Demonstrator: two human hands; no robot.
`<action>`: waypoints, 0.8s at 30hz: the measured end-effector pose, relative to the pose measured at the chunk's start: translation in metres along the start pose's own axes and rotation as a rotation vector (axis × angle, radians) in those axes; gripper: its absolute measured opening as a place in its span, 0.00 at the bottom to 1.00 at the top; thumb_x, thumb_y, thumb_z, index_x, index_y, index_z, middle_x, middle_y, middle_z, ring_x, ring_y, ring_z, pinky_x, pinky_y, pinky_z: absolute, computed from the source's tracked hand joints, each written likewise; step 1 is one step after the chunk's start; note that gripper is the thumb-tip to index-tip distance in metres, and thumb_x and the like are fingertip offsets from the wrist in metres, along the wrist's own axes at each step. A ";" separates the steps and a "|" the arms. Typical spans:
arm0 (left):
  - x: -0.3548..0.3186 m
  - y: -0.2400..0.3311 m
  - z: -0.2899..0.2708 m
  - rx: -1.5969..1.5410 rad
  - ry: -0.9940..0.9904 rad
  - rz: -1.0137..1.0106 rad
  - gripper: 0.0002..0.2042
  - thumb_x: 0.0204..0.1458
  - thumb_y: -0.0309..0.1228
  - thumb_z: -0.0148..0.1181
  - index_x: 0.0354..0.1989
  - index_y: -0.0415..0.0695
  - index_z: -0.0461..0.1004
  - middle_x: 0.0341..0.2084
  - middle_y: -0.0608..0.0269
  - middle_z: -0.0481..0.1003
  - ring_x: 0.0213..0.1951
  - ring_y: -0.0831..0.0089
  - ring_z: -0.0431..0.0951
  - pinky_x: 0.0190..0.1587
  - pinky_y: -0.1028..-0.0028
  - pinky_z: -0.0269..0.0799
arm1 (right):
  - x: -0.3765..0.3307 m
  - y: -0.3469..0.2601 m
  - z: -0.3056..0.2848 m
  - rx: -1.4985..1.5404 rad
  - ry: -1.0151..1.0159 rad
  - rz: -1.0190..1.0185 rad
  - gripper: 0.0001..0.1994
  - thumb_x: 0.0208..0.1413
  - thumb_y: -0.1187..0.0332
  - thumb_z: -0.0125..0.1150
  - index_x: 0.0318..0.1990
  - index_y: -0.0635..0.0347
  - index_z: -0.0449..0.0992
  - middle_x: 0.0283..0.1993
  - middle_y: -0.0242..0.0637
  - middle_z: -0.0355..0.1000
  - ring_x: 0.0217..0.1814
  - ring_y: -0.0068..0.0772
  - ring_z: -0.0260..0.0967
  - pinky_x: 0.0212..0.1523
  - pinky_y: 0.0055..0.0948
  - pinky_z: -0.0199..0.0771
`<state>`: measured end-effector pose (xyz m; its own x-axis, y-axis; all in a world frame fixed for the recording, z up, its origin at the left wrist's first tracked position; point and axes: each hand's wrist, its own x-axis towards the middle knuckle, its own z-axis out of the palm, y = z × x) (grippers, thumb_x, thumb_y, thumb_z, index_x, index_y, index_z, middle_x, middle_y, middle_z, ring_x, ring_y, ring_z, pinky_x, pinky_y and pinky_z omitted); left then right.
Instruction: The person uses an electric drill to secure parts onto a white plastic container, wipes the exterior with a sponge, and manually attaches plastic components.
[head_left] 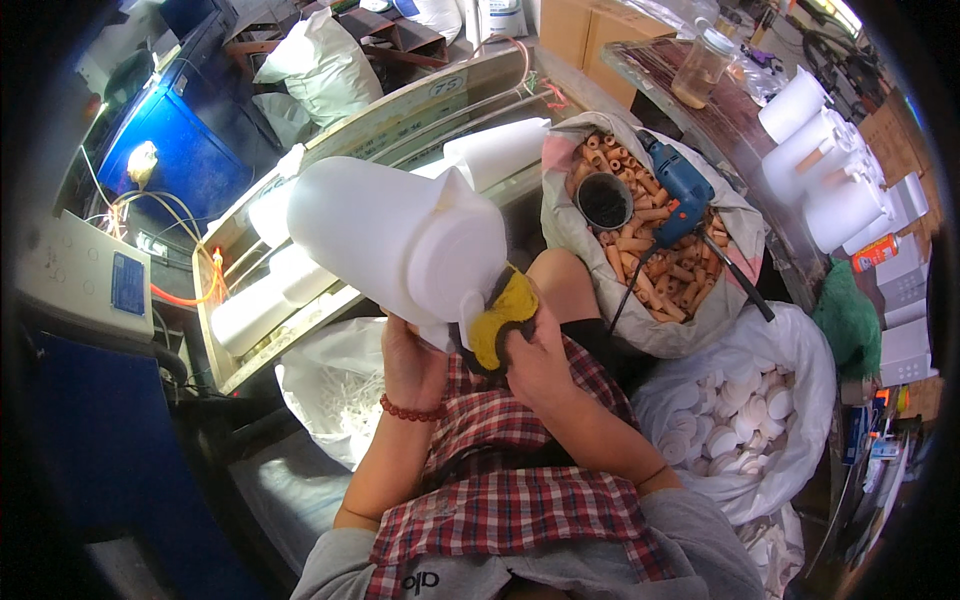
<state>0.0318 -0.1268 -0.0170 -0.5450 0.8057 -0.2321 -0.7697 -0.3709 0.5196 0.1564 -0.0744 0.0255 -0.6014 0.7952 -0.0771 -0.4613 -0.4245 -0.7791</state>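
Observation:
A large white plastic jug (pixel 385 235) is tilted in front of me, its spout up and its round end facing right. My left hand (pixel 412 362) grips it from below, the fingers partly hidden behind it; red beads circle that wrist. My right hand (pixel 540 355) is closed on a yellow and black cloth (pixel 503 318), pressed against the jug beside its white handle (pixel 467 318). The fingertips under the cloth are hidden. A red plaid apron (pixel 500 510) covers my lap below both hands.
A wooden crate (pixel 232 372) holding white jugs stands ahead. At right, a sack of tan tubes (pixel 660 280) bears a blue drill (pixel 682 190) and a dark cup (pixel 604 200). Nearby are a bag of white discs (pixel 735 410), a bag of white shavings (pixel 345 400) and a bench (pixel 690 110).

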 end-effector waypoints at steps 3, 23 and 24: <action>0.001 -0.003 -0.002 0.013 -0.014 0.023 0.19 0.59 0.41 0.49 0.52 0.40 0.64 0.50 0.62 0.69 0.50 0.70 0.71 0.52 0.68 0.69 | 0.003 0.001 0.003 -0.100 0.020 -0.094 0.18 0.46 0.83 0.51 0.47 0.63 0.61 0.43 0.31 0.63 0.49 0.22 0.61 0.50 0.22 0.63; 0.000 -0.001 0.008 -0.025 0.115 -0.136 0.11 0.57 0.39 0.47 0.41 0.44 0.67 0.34 0.64 0.74 0.31 0.69 0.74 0.33 0.67 0.73 | 0.010 0.005 -0.002 0.195 0.104 0.138 0.18 0.59 0.73 0.46 0.57 0.62 0.59 0.52 0.35 0.63 0.54 0.26 0.62 0.56 0.27 0.63; -0.003 -0.001 0.015 0.050 0.186 -0.083 0.10 0.56 0.39 0.48 0.35 0.47 0.68 0.27 0.66 0.75 0.22 0.71 0.74 0.24 0.68 0.73 | 0.010 0.005 -0.004 0.138 0.047 0.106 0.19 0.58 0.74 0.47 0.56 0.62 0.59 0.52 0.35 0.63 0.54 0.25 0.61 0.56 0.27 0.62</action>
<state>0.0394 -0.1214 -0.0047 -0.5363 0.7315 -0.4210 -0.7994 -0.2802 0.5314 0.1502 -0.0668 0.0186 -0.6218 0.7609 -0.1857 -0.4842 -0.5598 -0.6725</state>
